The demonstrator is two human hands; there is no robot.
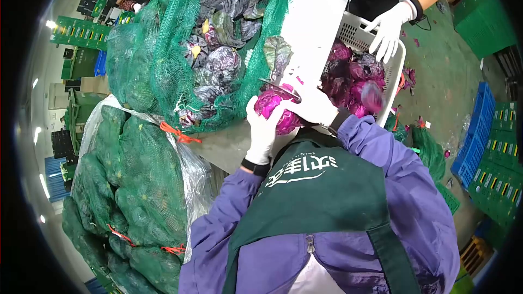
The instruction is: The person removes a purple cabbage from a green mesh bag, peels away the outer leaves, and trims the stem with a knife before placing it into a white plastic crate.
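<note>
My left hand (261,130), in a white glove, cups a trimmed red cabbage (278,110) close to my chest at the table edge. My right hand (313,108), also gloved, is shut on a knife (283,88) whose blade lies across the top of that cabbage. Just beyond my hands, an open green net sack (163,60) spills dark purple cabbages with loose outer leaves (220,62) over the steel table (318,11). A white plastic basket (357,27) to the right holds several trimmed cabbages (351,79).
Another person's gloved hand (388,28) rests on the basket's far rim. Full green net sacks (131,185) are stacked at my left. Green crates (79,31) and a blue crate (476,130) stand on the floor, with leaf scraps around.
</note>
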